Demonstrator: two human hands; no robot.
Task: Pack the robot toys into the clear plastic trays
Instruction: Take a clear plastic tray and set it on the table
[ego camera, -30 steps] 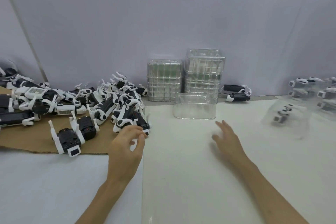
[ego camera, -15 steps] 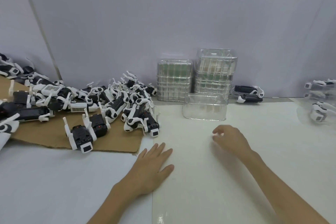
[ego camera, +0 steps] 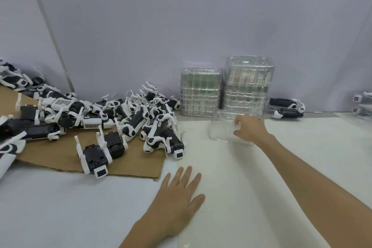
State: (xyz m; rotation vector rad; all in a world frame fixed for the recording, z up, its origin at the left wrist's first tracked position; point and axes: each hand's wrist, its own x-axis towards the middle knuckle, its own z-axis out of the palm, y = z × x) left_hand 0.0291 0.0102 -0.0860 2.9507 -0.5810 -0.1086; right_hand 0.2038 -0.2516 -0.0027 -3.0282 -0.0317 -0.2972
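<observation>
Right hand (ego camera: 249, 130) fingers (ego camera: 238, 122) curled round tray (ego camera: 221, 125) rim; thin plastic may slip, knock stack (ego camera: 247, 86) behind. Left hand (ego camera: 179, 193) flat, empty, on counter (ego camera: 261, 187).

one clear tray (ego camera: 222, 128) in the right hand (ego camera: 250, 129). two tray stacks (ego camera: 248, 84) just behind it; robot toys (ego camera: 141, 115) heaped left, too many to count.

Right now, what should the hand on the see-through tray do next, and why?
Probably pull the clear tray toward the body. The right hand grips its rim, it looks empty, and it sits far back by the tray stacks. The left hand lies flat, free to fetch from the robot toys.
</observation>
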